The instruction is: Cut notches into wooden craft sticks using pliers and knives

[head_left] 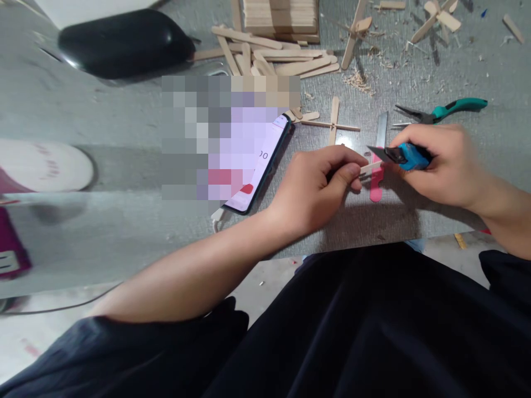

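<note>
- Right of center, my left hand [317,185] pinches a wooden stick [370,168]; looks light, stiff, splittable; I'd hold its flat faces.
- Same area, my right hand [448,166] has fingers wrapped around the blue cutter [411,157].
- Top center: loose sticks [307,65], likely as light.

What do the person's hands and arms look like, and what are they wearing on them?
The left hand and right hand are bare, with no gloves or watch showing. The left sleeve is plain, very dark cloth, short enough to show the forearm.
</note>
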`<state>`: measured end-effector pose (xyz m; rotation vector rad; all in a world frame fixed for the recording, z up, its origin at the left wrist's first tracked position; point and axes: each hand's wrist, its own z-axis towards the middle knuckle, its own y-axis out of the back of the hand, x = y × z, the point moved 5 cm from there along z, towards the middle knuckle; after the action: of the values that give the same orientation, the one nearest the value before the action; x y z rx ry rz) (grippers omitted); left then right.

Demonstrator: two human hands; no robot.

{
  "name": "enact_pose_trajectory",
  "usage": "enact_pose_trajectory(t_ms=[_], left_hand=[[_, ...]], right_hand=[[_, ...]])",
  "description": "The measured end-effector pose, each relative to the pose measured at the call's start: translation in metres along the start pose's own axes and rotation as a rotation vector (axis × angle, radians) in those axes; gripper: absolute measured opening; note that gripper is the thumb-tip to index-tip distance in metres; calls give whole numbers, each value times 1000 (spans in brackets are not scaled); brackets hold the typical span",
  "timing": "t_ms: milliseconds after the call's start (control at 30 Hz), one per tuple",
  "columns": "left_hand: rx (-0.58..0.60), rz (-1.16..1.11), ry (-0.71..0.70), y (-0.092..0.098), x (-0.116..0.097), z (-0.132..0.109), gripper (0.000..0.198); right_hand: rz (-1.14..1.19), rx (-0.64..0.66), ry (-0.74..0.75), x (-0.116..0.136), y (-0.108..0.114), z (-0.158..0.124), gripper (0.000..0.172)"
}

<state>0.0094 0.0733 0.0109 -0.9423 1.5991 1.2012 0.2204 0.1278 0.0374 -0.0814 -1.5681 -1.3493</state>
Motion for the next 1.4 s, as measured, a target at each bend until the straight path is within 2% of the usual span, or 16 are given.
enact_pose_trajectory(t_ms=[100, 167, 267, 367, 467, 600, 733, 833, 933, 1100, 1200, 1233, 1333, 1400], left_hand=[[-95, -6, 27, 6, 3, -1, 20], [-154, 9, 15, 11, 3, -1, 18], [-242, 58, -55, 18, 2, 1, 18], [-281, 85, -121, 21, 4, 3, 19], [-262, 27, -150, 19, 7, 6, 16], [-158, -119, -5, 13, 13, 10, 18], [-163, -170, 53, 14, 13, 11, 19], [-179, -173, 33, 15, 15, 13, 19], [-214, -154, 11, 17, 16, 15, 17], [-232, -106, 66, 18, 13, 14, 21], [-174, -74, 88, 17, 10, 11, 26], [-153, -76, 84, 16, 9, 11, 24], [-44, -67, 49, 13, 3, 8, 18], [128, 3, -13, 6, -1, 4, 20]], right_hand=[[7, -60, -17, -5, 11, 2, 23], [-2, -44, 16, -5, 15, 2, 24], [-89, 147, 109, 0, 7, 0, 6], [-313, 309, 120, 2, -7, -5, 27], [-476, 392, 94, -1, -19, -7, 39], [-506, 432, 56, -2, -26, -4, 41], [-539, 433, 8, 0, -30, 0, 38], [-582, 380, -39, -4, -33, 2, 28], [-555, 255, -38, -11, -30, 1, 18], [-243, -61, 123, -6, -7, 0, 19], [-109, -273, 85, -2, 13, 1, 9], [-97, -307, 42, -2, 17, 1, 12], [-94, -314, -73, -4, 22, 3, 24], [-91, -312, -88, -5, 23, 3, 27]])
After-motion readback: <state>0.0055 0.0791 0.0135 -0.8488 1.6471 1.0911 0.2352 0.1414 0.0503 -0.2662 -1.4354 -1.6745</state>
